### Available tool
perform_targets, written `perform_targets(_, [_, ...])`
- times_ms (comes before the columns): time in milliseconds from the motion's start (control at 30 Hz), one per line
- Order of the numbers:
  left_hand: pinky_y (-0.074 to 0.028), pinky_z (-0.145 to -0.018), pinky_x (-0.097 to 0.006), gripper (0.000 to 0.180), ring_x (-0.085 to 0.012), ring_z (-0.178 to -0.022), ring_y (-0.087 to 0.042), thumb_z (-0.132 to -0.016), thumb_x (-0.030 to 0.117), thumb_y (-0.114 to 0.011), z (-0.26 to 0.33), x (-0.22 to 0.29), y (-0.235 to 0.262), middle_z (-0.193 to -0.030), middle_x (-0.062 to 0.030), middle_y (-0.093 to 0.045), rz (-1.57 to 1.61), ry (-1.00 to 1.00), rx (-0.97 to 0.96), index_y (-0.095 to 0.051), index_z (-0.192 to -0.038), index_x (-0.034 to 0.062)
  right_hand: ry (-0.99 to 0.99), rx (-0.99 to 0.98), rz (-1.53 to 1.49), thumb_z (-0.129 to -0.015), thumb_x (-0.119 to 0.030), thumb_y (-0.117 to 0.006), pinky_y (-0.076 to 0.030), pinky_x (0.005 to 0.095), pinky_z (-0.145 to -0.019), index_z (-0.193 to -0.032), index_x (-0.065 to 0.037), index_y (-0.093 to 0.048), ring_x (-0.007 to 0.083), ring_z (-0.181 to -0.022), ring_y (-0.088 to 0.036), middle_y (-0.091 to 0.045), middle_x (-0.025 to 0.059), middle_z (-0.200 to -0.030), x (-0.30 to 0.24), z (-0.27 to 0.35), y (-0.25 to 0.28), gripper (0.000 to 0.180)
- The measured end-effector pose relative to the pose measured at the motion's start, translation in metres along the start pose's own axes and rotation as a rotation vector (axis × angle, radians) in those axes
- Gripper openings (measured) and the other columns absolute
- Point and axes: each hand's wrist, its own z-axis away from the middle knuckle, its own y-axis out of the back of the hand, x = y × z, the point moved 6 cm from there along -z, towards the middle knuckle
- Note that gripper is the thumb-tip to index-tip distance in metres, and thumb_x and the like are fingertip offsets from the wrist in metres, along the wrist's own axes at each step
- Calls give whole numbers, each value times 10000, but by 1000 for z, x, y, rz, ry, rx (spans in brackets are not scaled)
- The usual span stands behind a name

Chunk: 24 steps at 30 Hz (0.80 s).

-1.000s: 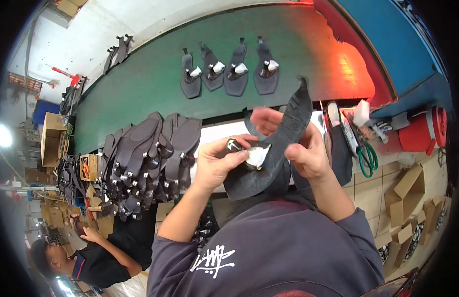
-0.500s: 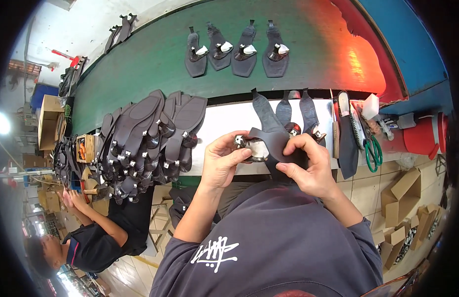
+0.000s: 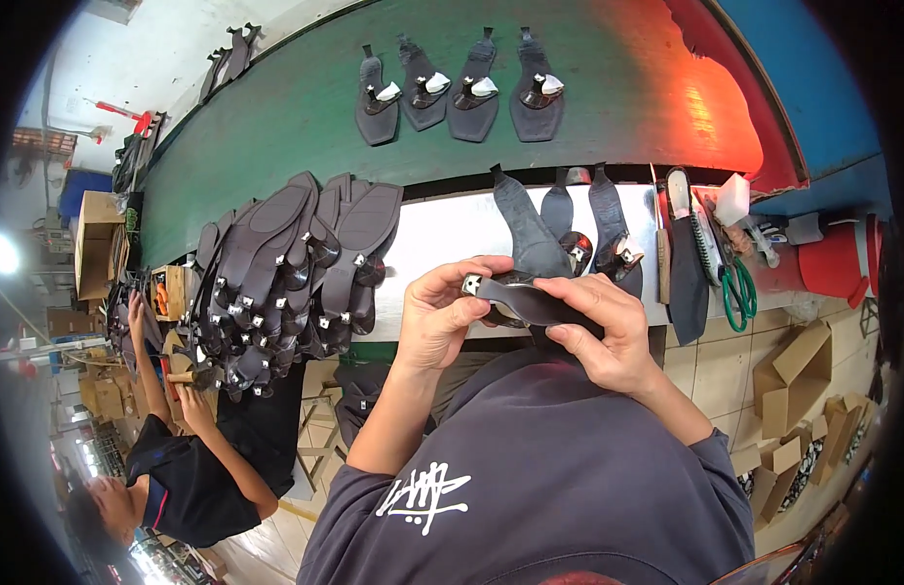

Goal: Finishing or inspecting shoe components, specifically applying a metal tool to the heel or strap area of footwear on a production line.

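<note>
Just off the view's centre toward 3 o'clock, a thin, black, flexible sandal sole is held edge-on. The left hand has its grip closed on the end with a small pale fitting; the right hand pinches the other end between thumb and fingers. Holding both ends probably steadies and bends the sole.

At 12 o'clock, four black, square-toed sandals lie apart on the green tabletop, perhaps so their straps, with white wadding, are not pressed. At 9 o'clock, dark grey soles overlap in a heap, probably to save room.

White script marks the dark grey shirt; I can read no label on the sandals.
</note>
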Motion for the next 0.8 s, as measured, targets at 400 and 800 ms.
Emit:
perform_targets(400, [-585, -728, -288, 319, -243, -1004, -644, -739, -18, -733, 0, 5, -1, -1184, -237, -607, 10, -26, 2, -685, -1053, 16, -9, -5, 8, -746, -23, -683, -460, 326, -737, -1153, -24, -648, 229, -789, -635, -679, 107, -924, -1, 1, -1, 408])
perform_targets(800, [-540, -860, -346, 386, -312, -1123, -590, -700, -118, -672, 2, 19, -8, -1209, -270, -588, -353, -277, -154, -683, -1076, -34, 35, -92, 196, -707, 8, -671, -443, 339, -636, -1142, -28, -654, 246, -673, -572, -611, 100, -782, -12, -8, 1, 437])
